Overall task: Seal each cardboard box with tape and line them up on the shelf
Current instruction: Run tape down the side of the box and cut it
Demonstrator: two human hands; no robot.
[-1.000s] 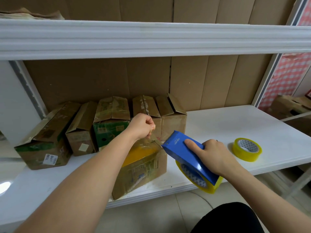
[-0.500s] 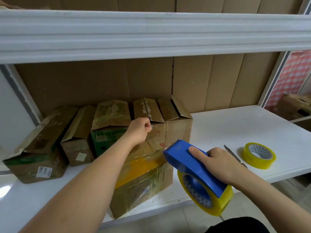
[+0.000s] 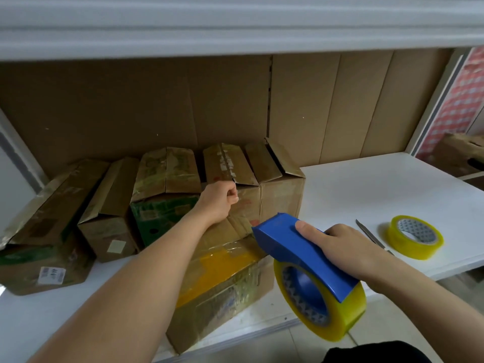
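Head view, and I start at the left edge of the frame, where a row of cardboard boxes stands against the brown back panel of the white shelf. The leftmost box leans to the left, a white label on its front. Beside it I see a narrower box bearing a small pale sticker, then a box with a green printed front, then a box with scraps of white tape along its top seam, and last in the row a box whose flaps sit slightly raised.

In the middle of the frame my left hand reaches forward with its fingers curled tight, in front of the row; it seems to pinch something, likely a tape end, but I cannot tell for sure. Under that arm, at the shelf's front edge, lies the box being sealed, skewed to the row and glossy with clear tape over a yellow patch.

To the right of centre my right hand is clamped on the blue tape dispenser, whose nose touches that box's top near its far right corner. Its yellowish tape roll hangs past the shelf edge.

Further right on the shelf I see a slim metal blade or knife, and just beside it a spare roll of tape lying flat.
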